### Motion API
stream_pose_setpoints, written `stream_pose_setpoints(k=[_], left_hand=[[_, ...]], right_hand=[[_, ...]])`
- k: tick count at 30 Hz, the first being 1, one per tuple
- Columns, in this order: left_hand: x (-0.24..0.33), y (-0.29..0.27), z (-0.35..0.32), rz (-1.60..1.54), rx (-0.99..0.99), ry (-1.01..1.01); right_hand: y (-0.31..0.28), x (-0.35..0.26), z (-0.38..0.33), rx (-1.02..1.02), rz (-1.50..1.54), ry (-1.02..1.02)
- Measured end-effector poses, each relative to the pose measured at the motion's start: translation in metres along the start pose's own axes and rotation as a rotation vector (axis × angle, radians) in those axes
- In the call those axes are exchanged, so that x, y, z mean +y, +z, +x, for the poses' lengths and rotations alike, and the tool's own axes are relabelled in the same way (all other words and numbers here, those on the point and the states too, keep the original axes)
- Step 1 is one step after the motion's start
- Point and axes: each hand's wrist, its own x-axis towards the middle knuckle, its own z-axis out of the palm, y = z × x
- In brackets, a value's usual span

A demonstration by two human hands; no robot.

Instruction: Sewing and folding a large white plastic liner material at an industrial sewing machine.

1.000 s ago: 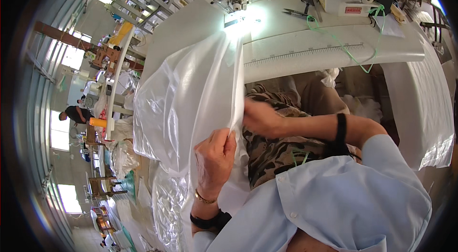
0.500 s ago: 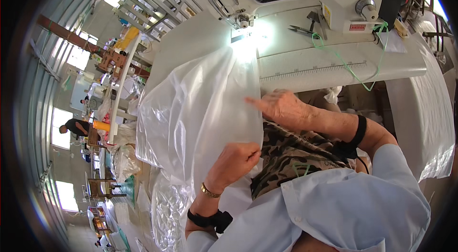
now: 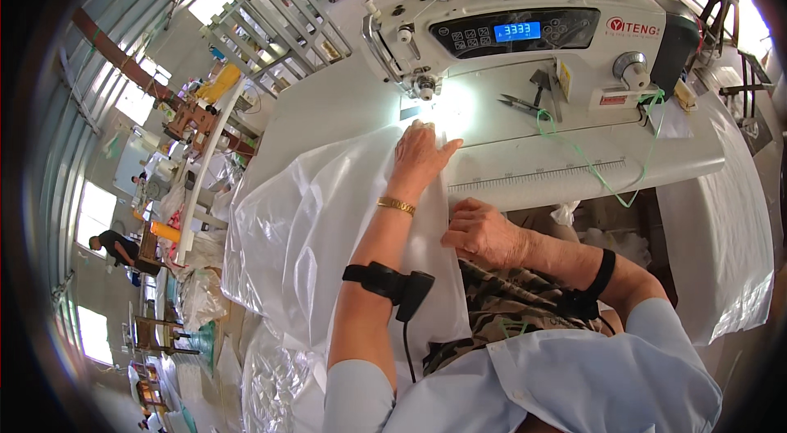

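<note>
A translucent white plastic sheet (image 3: 303,220) runs from under the lit needle area of the sewing machine (image 3: 525,31) down toward my lap. My left hand (image 3: 421,156) lies on the sheet just before the needle area, thumb spread to the side. Its fingertips are partly lost in the glare. Closer to me, my right hand (image 3: 485,234) is closed with bent fingers on the sheet's right edge. The machine's lamp washes out the needle and presser foot.
Small scissors (image 3: 520,103) and a dark tool (image 3: 539,87) lie on the machine bed right of the needle. Green string (image 3: 592,166) hangs over the table's front edge. White sheeting (image 3: 721,244) drapes at the right. Crinkled clear plastic (image 3: 275,376) hangs at the lower left.
My left hand has moved from the near edge of the sheet forward to the needle area, and its fist has opened. My right hand has drawn back nearer and closed on the sheet's edge.
</note>
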Motion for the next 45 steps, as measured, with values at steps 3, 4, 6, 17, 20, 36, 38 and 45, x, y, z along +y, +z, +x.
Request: stream_pose_setpoints(k=[3, 4, 6, 17, 20, 36, 38, 45], left_hand=[[0.005, 0.017, 0.010, -0.004, 0.128, -0.009], [0.008, 0.017, 0.011, -0.014, 0.135, -0.026], [0.004, 0.023, 0.016, -0.020, 0.179, -0.012], [-0.003, 0.030, 0.017, 0.023, 0.222, -0.036], [0.004, 0.022, 0.010, 0.032, 0.053, -0.104], [-0.049, 0.059, 0.021, -0.645, 0.081, -0.172], [-0.053, 0.071, 0.023, -0.636, 0.235, -0.082], [-0.047, 0.064, 0.019, -0.887, 0.339, 0.032]], right_hand=[[0.000, 0.004, -0.005, -0.014, 0.061, 0.054], [-0.001, 0.005, -0.006, -0.012, 0.073, 0.067], [-0.003, 0.005, -0.004, -0.012, 0.094, 0.080], [-0.006, -0.002, 0.013, 0.005, 0.183, 0.061], [-0.014, -0.005, 0.019, -0.034, 0.178, -0.019], [-0.026, 0.152, 0.059, -0.215, -0.513, 0.432], [-0.030, 0.148, 0.065, -0.212, -0.492, 0.344], [-0.017, 0.166, 0.069, -0.112, -0.429, 0.191]])
